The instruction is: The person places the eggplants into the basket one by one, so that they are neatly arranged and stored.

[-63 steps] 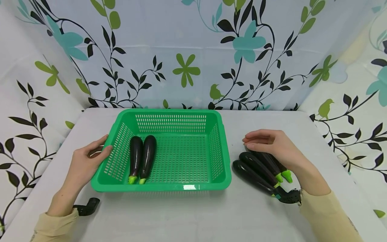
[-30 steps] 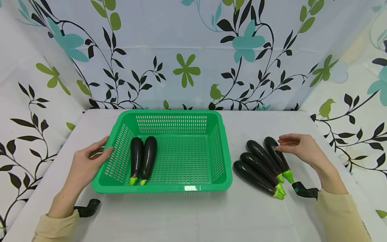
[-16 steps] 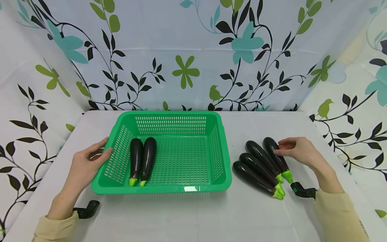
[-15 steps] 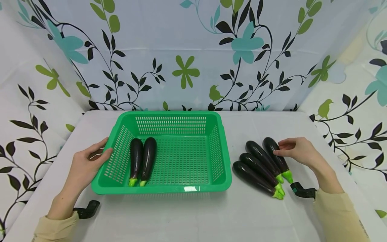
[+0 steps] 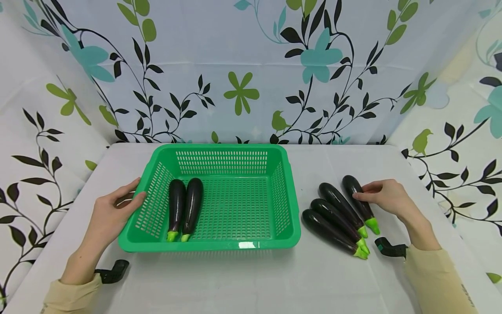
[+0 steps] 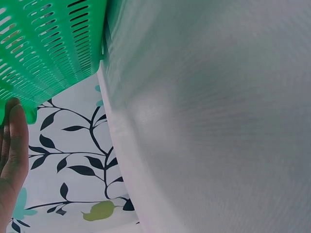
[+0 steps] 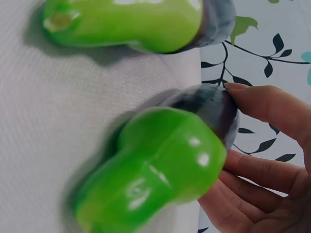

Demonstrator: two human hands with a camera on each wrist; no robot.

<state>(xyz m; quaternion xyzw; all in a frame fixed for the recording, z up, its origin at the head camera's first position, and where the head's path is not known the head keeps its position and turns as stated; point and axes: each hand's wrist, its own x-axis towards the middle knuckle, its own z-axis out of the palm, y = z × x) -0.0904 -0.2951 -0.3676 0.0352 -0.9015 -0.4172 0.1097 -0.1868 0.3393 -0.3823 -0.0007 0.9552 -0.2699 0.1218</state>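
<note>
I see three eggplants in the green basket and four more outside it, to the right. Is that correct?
Not quite: the head view shows only two eggplants in the green basket, not three. The four outside eggplants, to its right, are as you say.

In the head view we partly lose the fingers of the bare left hand behind its thumb, while the bare right hand covers part of the rightmost glossy, dark purple, elongated eggplant. We find both beige fabric sleeves cut by the bottom edge. From the left wrist we get the green perforated plastic basket cropped above and at left. From the right wrist, that eggplant's bright green cap hides most of its body from us.
</note>
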